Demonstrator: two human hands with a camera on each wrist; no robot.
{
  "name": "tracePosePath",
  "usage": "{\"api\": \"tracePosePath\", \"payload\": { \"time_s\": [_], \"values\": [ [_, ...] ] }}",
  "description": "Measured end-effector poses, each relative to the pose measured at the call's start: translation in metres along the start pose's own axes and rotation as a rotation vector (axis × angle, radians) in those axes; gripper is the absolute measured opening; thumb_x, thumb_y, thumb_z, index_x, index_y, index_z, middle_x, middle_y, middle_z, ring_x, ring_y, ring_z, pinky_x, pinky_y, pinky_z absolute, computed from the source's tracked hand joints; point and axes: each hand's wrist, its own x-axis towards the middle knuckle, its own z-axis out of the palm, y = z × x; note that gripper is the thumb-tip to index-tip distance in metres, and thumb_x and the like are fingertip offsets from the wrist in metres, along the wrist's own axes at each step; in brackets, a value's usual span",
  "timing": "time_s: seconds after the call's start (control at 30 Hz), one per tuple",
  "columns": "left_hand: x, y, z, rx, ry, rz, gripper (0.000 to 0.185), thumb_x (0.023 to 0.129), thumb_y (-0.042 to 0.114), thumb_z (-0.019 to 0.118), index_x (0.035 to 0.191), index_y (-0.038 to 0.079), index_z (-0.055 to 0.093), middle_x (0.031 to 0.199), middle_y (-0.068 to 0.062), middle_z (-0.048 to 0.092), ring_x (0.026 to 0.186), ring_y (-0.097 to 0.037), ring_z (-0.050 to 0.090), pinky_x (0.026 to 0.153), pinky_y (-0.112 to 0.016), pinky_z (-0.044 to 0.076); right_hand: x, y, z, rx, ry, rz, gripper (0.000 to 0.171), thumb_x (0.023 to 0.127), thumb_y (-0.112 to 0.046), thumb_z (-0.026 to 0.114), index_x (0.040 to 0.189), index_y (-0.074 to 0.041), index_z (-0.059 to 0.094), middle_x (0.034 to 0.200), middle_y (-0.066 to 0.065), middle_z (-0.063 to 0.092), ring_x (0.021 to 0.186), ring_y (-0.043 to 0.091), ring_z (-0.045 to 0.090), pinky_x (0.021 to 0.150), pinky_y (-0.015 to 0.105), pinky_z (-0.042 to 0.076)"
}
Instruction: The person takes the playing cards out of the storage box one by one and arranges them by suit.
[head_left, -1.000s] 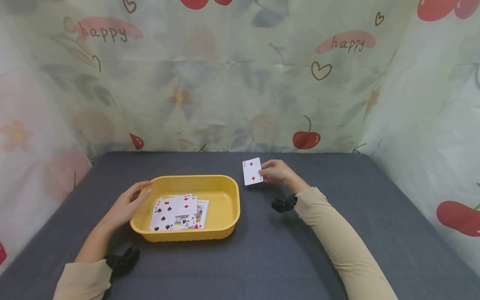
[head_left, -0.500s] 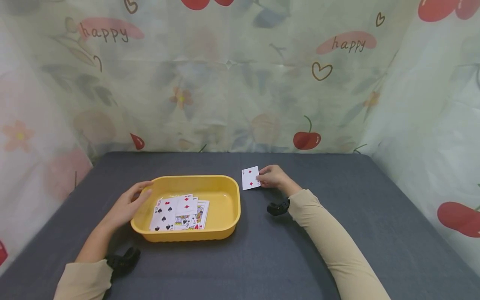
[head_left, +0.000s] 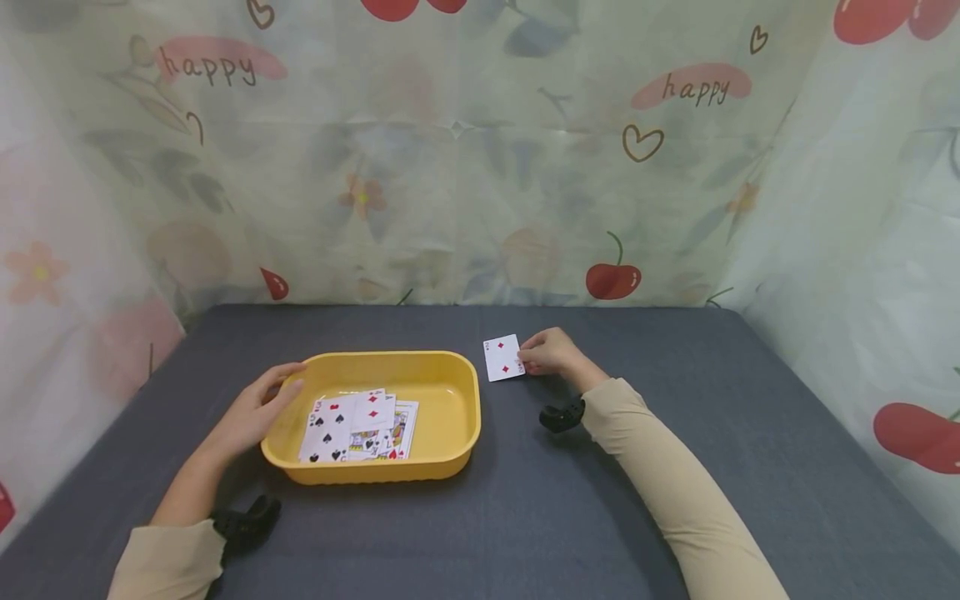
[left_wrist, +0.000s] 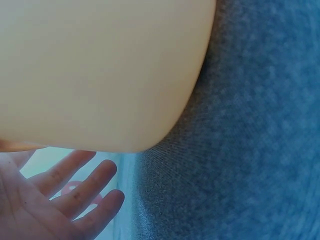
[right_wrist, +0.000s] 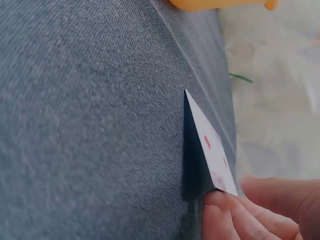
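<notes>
A yellow tray (head_left: pixel 450 379) sits left of centre on the dark grey table and holds several face-up playing cards (head_left: pixel 358 425). My left hand (head_left: pixel 258 408) rests against the tray's left wall (left_wrist: pixel 100 75) with straight fingers (left_wrist: pixel 85 190). To the right of the tray, my right hand (head_left: pixel 547 352) pinches a two of diamonds card (head_left: pixel 503 357) by its right edge. The card (right_wrist: pixel 212 147) is low over the cloth, tilted with its face up; its held edge sits between my fingertips (right_wrist: pixel 225 212).
The grey cloth table (head_left: pixel 525 500) stretches out on every side of the tray. A patterned curtain (head_left: pixel 465 167) closes off the back and both sides. Black wrist mounts (head_left: pixel 561 414) sit under both sleeves.
My right hand has lowered the two of diamonds from above the table down close to the cloth, right of the tray. The left hand and the tray have stayed still.
</notes>
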Motion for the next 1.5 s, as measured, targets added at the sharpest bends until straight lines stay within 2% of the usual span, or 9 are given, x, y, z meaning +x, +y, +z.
{"api": "tracePosePath", "payload": {
  "time_s": [0.23,0.37,0.5,0.67,0.87,1.07,1.17,1.33,1.5],
  "values": [
    [0.000,0.000,0.001,-0.006,0.002,-0.001,0.060,0.099,0.046,0.036,0.144,0.007,0.030,0.147,-0.027,0.027,0.130,-0.049,0.031,0.101,-0.063,0.030,-0.006,-0.007,-0.006,-0.032,0.007,-0.019,0.028,0.088,-0.009,0.061,0.112,0.006,0.061,0.075,0.006,0.062,0.059,0.009,0.058,0.059,0.021,0.051],
    [0.000,0.000,0.001,-0.011,0.003,0.001,0.059,0.099,0.045,0.036,0.143,0.007,0.030,0.147,-0.027,0.028,0.130,-0.049,0.032,0.101,-0.062,0.030,-0.012,-0.018,-0.007,-0.044,-0.027,-0.057,0.031,0.089,-0.015,0.061,0.115,0.002,0.061,0.094,0.013,0.067,0.074,0.013,0.063,0.072,0.029,0.054],
    [0.001,0.000,0.000,-0.007,0.004,0.002,0.059,0.099,0.045,0.036,0.144,0.007,0.030,0.147,-0.027,0.028,0.129,-0.048,0.033,0.101,-0.062,0.031,-0.022,-0.036,-0.003,-0.062,-0.097,-0.155,0.035,0.089,-0.021,0.062,0.119,-0.002,0.059,0.116,0.016,0.064,0.097,0.023,0.066,0.086,0.037,0.052],
    [0.001,0.001,0.001,-0.005,0.013,0.014,0.058,0.099,0.044,0.037,0.143,0.007,0.030,0.144,-0.028,0.032,0.127,-0.047,0.037,0.099,-0.059,0.035,-0.037,-0.064,0.008,-0.051,-0.236,-0.297,0.037,0.090,-0.022,0.061,0.122,-0.004,0.057,0.120,0.019,0.062,0.106,0.032,0.062,0.090,0.040,0.050],
    [0.002,0.001,0.001,-0.002,0.018,0.017,0.057,0.099,0.043,0.037,0.143,0.006,0.031,0.144,-0.028,0.033,0.127,-0.046,0.039,0.098,-0.058,0.036,-0.049,-0.094,0.033,-0.034,-0.365,-0.373,0.034,0.089,-0.022,0.063,0.120,-0.008,0.059,0.120,0.013,0.063,0.105,0.027,0.060,0.088,0.033,0.050],
    [0.000,0.001,0.000,-0.004,0.015,0.016,0.057,0.099,0.043,0.036,0.143,0.006,0.031,0.144,-0.028,0.033,0.127,-0.047,0.038,0.098,-0.058,0.035,-0.054,-0.117,0.063,-0.027,-0.484,-0.408,0.031,0.089,-0.018,0.063,0.118,-0.006,0.060,0.121,0.017,0.062,0.113,0.035,0.056,0.096,0.041,0.046],
    [0.000,0.000,0.000,0.000,0.013,0.014,0.058,0.099,0.044,0.036,0.143,0.006,0.031,0.144,-0.029,0.032,0.128,-0.047,0.037,0.098,-0.059,0.035,-0.053,-0.123,0.079,-0.025,-0.531,-0.422,0.033,0.089,-0.017,0.063,0.119,-0.004,0.059,0.118,0.019,0.062,0.112,0.036,0.057,0.096,0.042,0.046],
    [0.001,-0.002,0.001,-0.002,0.010,0.015,0.057,0.099,0.043,0.036,0.143,0.006,0.031,0.143,-0.028,0.033,0.128,-0.047,0.038,0.098,-0.059,0.035,-0.048,-0.128,0.104,-0.054,-0.567,-0.431,0.036,0.088,-0.017,0.064,0.121,-0.003,0.059,0.112,0.014,0.065,0.110,0.032,0.060,0.091,0.036,0.050],
    [0.002,-0.002,0.001,-0.001,0.003,0.013,0.058,0.099,0.044,0.036,0.143,0.006,0.031,0.143,-0.029,0.034,0.127,-0.047,0.039,0.098,-0.058,0.037,-0.044,-0.130,0.128,-0.073,-0.611,-0.409,0.037,0.088,-0.015,0.063,0.123,-0.001,0.058,0.115,0.014,0.065,0.108,0.028,0.061,0.092,0.039,0.049]
  ]
}}
